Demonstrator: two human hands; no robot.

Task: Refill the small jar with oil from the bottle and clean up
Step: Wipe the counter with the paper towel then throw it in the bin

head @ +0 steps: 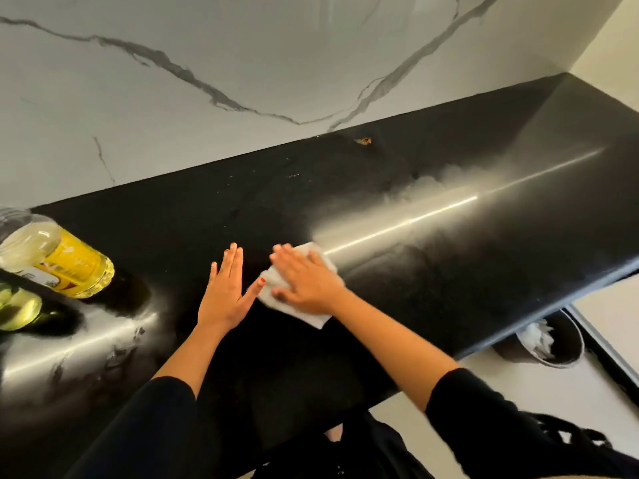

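Now, wiping | right grip [304, 281] flat, fingers straight, pressing white tissue [313, 318] onto black table [449, 254], likely mopping oil | left grip [224, 292] flat alongside, empty, bracing | oil bottle [65, 261] parked far left, clear of the wipe | small jar [17, 309] probably that yellow-green blur beside it

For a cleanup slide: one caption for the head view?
Right hand presses a white tissue on the black counter, left hand flat beside it, oil bottle at left.
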